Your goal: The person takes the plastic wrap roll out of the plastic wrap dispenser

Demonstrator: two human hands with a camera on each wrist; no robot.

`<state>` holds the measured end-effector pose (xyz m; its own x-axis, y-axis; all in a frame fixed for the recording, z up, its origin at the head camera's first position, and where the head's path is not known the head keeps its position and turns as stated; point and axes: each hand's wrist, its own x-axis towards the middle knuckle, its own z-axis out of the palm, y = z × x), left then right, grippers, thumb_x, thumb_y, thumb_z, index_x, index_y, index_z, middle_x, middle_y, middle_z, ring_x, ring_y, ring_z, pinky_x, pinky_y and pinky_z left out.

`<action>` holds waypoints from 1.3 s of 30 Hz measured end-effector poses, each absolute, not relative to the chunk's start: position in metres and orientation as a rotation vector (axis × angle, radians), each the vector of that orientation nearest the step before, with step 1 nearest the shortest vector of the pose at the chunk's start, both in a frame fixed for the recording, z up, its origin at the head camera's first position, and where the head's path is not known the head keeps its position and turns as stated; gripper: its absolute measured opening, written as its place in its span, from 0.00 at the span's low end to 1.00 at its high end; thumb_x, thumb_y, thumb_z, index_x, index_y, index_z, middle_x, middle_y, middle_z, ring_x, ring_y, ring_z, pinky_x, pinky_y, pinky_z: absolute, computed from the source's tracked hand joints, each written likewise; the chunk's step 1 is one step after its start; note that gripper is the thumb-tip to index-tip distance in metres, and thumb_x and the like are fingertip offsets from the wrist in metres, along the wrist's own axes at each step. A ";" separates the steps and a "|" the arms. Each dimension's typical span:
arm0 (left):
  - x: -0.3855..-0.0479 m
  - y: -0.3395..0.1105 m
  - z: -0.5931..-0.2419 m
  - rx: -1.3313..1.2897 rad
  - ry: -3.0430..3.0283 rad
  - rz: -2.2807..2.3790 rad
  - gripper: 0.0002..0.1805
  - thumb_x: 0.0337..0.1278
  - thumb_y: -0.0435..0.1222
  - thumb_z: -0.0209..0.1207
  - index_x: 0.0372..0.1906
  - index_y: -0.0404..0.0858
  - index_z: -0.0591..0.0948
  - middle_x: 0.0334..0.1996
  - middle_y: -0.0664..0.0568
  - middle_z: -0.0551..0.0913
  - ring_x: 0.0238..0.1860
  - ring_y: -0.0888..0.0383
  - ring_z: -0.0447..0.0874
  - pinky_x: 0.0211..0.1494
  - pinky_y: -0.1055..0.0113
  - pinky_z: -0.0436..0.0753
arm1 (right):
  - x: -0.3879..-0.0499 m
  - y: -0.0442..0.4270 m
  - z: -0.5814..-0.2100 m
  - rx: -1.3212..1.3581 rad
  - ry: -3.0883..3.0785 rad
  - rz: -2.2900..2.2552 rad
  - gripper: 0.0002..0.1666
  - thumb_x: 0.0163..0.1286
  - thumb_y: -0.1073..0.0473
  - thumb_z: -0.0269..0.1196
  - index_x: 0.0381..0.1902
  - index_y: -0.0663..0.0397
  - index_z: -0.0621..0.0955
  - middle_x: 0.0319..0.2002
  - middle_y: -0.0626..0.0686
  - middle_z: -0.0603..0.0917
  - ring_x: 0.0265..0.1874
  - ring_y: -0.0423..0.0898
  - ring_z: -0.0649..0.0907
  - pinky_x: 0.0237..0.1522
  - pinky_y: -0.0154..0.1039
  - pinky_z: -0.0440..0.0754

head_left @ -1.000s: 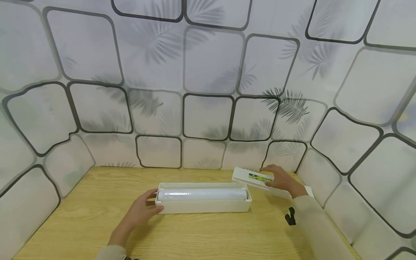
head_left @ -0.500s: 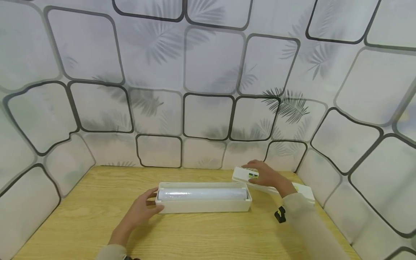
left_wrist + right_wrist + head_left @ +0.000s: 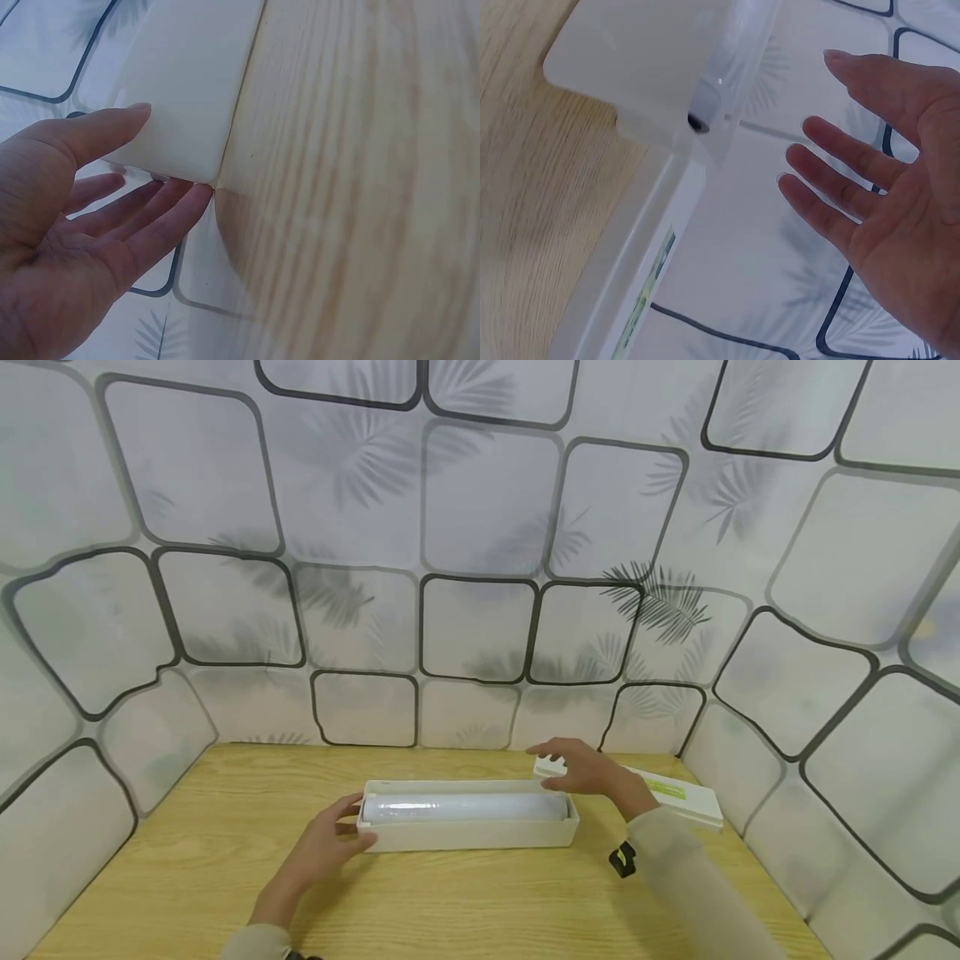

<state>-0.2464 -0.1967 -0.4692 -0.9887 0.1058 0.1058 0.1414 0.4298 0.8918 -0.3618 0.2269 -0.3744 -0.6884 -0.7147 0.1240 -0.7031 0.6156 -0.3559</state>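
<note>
A long white plastic box [image 3: 468, 837] lies lengthwise on the table, holding a shiny pale roll [image 3: 465, 807] that looks like plastic film. My left hand [image 3: 325, 839] is at its left end. In the left wrist view the thumb lies along the front face and the extended fingertips touch the end. Behind the box's right end hovers my right hand [image 3: 588, 768], fingers spread and holding nothing. It covers part of a white lid [image 3: 697, 800] with a green-yellow label. In the right wrist view, a gap separates the fingers from the box [image 3: 641, 52].
The wood-grain table [image 3: 450, 906] ends at a patterned backdrop [image 3: 480, 631] of white cloth or paper, with walls on the left and right. The lid lies at an angle near the right rear, close to the backdrop.
My right hand has moved left along the lid toward the box's right end, uncovering the lid's right part and label. The lid, box and left hand stay in place.
</note>
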 end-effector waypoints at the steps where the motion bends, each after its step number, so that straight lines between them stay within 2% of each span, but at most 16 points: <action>1: -0.246 -0.197 -0.469 -0.230 -2.627 -1.644 0.38 0.62 0.31 0.69 0.74 0.29 0.67 0.65 0.26 0.75 0.57 0.34 0.85 0.53 0.52 0.91 | -0.361 0.224 -0.374 -1.224 2.794 -0.583 0.30 0.72 0.60 0.66 0.70 0.61 0.76 0.63 0.64 0.81 0.57 0.65 0.81 0.56 0.59 0.85; 5: -0.246 -0.196 -0.468 -0.224 -2.621 -1.650 0.38 0.61 0.31 0.69 0.74 0.29 0.67 0.65 0.25 0.75 0.57 0.34 0.85 0.53 0.53 0.91 | -0.357 0.215 -0.374 -1.212 2.771 -0.587 0.28 0.72 0.58 0.67 0.68 0.58 0.78 0.61 0.62 0.82 0.57 0.64 0.82 0.57 0.59 0.85; 11: -0.246 -0.197 -0.470 -0.235 -2.614 -1.647 0.39 0.60 0.31 0.70 0.74 0.28 0.67 0.65 0.24 0.75 0.55 0.34 0.86 0.53 0.53 0.91 | -0.353 0.204 -0.376 -1.252 2.741 -0.571 0.28 0.70 0.58 0.68 0.66 0.58 0.79 0.55 0.61 0.85 0.53 0.61 0.84 0.53 0.58 0.87; 17: -0.245 -0.197 -0.471 -0.229 -2.617 -1.642 0.39 0.61 0.31 0.70 0.74 0.28 0.67 0.65 0.25 0.75 0.56 0.35 0.86 0.53 0.53 0.91 | -0.352 0.196 -0.380 -1.266 2.719 -0.536 0.29 0.69 0.57 0.69 0.66 0.59 0.79 0.56 0.63 0.84 0.52 0.62 0.84 0.52 0.49 0.87; 22: -0.246 -0.196 -0.470 -0.230 -2.620 -1.637 0.38 0.61 0.31 0.70 0.74 0.29 0.67 0.65 0.25 0.75 0.56 0.34 0.85 0.54 0.52 0.91 | -0.352 0.192 -0.382 -1.255 2.697 -0.523 0.29 0.69 0.57 0.70 0.65 0.60 0.80 0.57 0.64 0.84 0.51 0.60 0.85 0.52 0.52 0.88; 29: -0.247 -0.195 -0.471 -0.237 -2.619 -1.645 0.38 0.62 0.31 0.69 0.74 0.28 0.66 0.65 0.25 0.75 0.56 0.34 0.85 0.53 0.52 0.91 | -0.351 0.189 -0.385 -1.242 2.696 -0.448 0.27 0.70 0.55 0.70 0.64 0.57 0.81 0.57 0.59 0.86 0.51 0.54 0.86 0.52 0.46 0.87; 34: -0.246 -0.195 -0.469 -0.237 -2.618 -1.652 0.39 0.61 0.31 0.70 0.74 0.27 0.66 0.66 0.25 0.74 0.56 0.34 0.85 0.53 0.52 0.91 | -0.351 0.187 -0.390 -1.266 2.678 -0.458 0.26 0.69 0.56 0.70 0.63 0.58 0.82 0.56 0.59 0.87 0.49 0.54 0.87 0.53 0.45 0.88; 39: -0.246 -0.196 -0.468 -0.245 -2.618 -1.656 0.40 0.61 0.31 0.70 0.74 0.27 0.65 0.66 0.24 0.74 0.56 0.34 0.85 0.52 0.53 0.91 | -0.353 0.186 -0.394 -1.160 2.680 -0.471 0.25 0.69 0.56 0.70 0.62 0.56 0.83 0.58 0.57 0.87 0.51 0.54 0.87 0.54 0.45 0.87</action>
